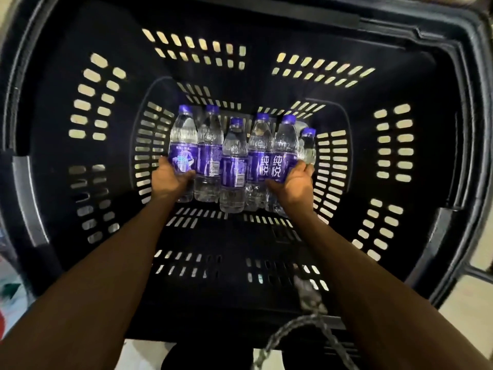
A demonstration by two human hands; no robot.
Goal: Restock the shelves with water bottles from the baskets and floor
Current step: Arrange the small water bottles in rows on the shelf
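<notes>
Both arms reach down into a deep black basket (45, 108) with slotted walls. Six clear water bottles (233, 166) with purple caps and purple labels lie side by side in a row between the two hands, caps pointing away from the person. The row sits at the far end of the basket's bottom, just past the fingertips.

The left hand (170, 180) grips the leftmost bottle at its label. Its thumb lies across the front of that bottle and its fingers curl round the outer side and underneath, where they are mostly hidden. The right hand (296, 185) is turned palm up at the other end of the row. Its thumb rests on the lower part of the fifth bottle and its fingers curl up beside the small sixth bottle, touching it. The four bottles between the two sets of fingers touch one another, pressed in from both ends.

Nearer the person than the fingers, a grey braided cord (306, 324) hangs over the basket's near edge. Pale floor (466, 305) shows outside the basket beyond the right arm.
</notes>
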